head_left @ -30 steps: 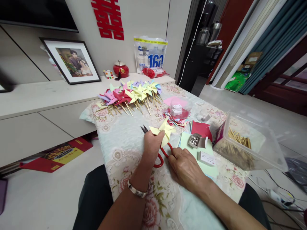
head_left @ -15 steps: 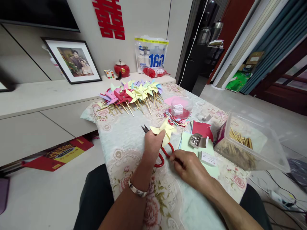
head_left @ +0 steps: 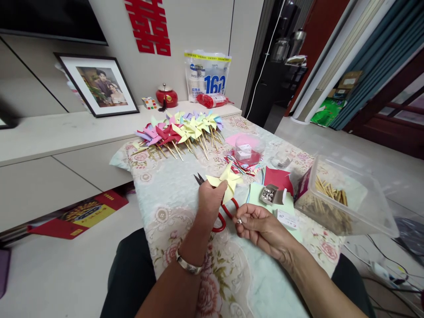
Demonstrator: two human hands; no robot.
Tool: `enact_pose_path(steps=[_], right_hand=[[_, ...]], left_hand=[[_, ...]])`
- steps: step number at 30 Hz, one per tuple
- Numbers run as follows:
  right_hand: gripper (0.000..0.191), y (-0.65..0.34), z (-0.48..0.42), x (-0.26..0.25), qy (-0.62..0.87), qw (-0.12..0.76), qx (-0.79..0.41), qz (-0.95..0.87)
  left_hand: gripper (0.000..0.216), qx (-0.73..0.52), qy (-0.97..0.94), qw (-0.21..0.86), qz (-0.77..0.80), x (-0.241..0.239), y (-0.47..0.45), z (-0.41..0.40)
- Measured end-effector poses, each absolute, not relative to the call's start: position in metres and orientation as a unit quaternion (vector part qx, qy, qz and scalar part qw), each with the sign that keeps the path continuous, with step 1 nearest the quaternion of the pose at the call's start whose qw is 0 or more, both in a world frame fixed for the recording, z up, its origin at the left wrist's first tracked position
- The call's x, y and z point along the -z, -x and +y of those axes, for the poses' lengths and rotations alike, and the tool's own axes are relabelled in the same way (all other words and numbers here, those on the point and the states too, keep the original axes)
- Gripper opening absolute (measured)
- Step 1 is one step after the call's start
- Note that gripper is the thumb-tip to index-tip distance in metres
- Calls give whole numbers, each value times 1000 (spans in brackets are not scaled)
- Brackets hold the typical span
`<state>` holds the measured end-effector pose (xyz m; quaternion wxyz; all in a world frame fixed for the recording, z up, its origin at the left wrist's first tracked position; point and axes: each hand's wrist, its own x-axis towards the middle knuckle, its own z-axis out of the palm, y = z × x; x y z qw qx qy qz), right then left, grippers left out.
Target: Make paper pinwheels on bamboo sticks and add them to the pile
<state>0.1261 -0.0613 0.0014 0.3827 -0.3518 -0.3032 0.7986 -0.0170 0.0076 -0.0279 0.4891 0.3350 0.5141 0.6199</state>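
My left hand (head_left: 212, 201) pinches a pale yellow folded paper pinwheel (head_left: 230, 179) at its centre, above the table. No stick shows on it. Red-handled scissors (head_left: 221, 225) lie beneath this hand, their dark blades pointing away to the left. To the right, my right hand (head_left: 261, 227) is turned partly palm up. Its thumb and forefinger hold a small silver thumbtack (head_left: 239, 221), apart from the pinwheel and near the scissor handles. Beyond that hand, an open small box (head_left: 272, 194) of silver tacks rests on light green paper (head_left: 256, 192), with a white box (head_left: 286, 219) beside it.
Several finished pinwheels (head_left: 185, 128) on sticks are piled at the table's far side. A clear tub (head_left: 371, 212) with wooden sticks (head_left: 331, 194) stands at the right. A round clear container (head_left: 250, 148) sits by paper scraps and red paper (head_left: 278, 179).
My right hand has rolled over from palm down, bringing the silver thumbtack into sight between its fingertips. The left hand and yellow pinwheel have stayed nearly still.
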Motion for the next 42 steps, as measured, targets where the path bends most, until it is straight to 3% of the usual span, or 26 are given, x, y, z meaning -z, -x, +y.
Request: enact_pose_path(steps=[15, 25, 34, 42], right_hand=[[25, -126, -61, 2, 373, 429, -777, -270], [22, -120, -45, -19, 295, 424, -816, -259], [14, -122, -5, -34, 397, 539, -536, -515], [6, -128, -13, -11, 444, 498, -298, -682]], left_hand=[[15, -618, -330, 489, 520, 26, 17, 7], [13, -611, -323, 512, 510, 13, 18, 1], [24, -615, -308, 561, 461, 23, 17, 4], [21, -595, -332, 556, 476, 15, 14, -2]])
